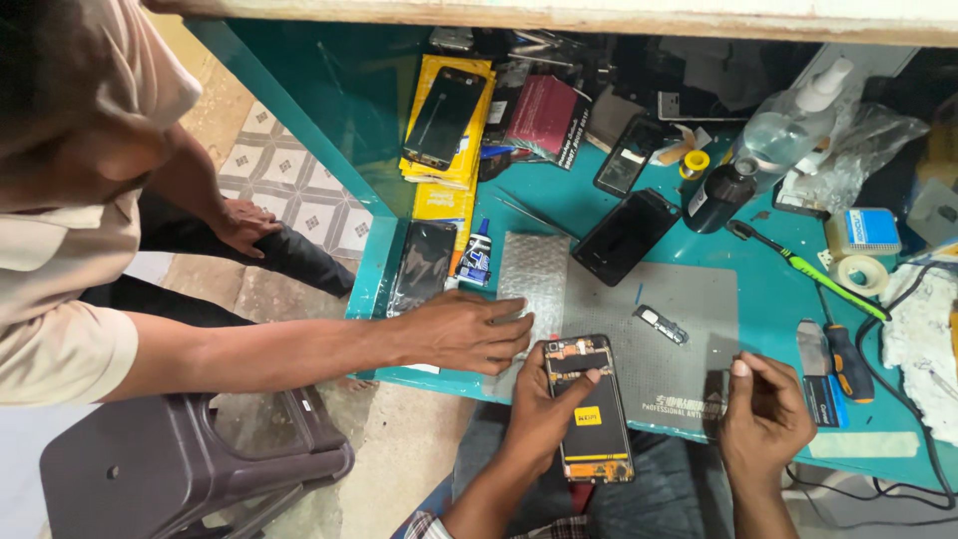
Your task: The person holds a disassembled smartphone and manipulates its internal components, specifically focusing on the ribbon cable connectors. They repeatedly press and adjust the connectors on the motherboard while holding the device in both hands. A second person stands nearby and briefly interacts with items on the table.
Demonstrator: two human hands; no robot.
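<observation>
Steadying opened black smartphone with exposed yellow-labelled battery at grey work mat's near edge, left hand gripping its side; right hand loosely curled, apparently empty. Best kept flat, thumb off circuitry.

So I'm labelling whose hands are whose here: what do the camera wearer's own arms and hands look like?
Both are bare: the left hand and right hand wear no gloves, rings or watch that I can see. The forearms are uncovered; a checked, rolled-up sleeve cuff shows only at the left arm's bottom edge.
</observation>
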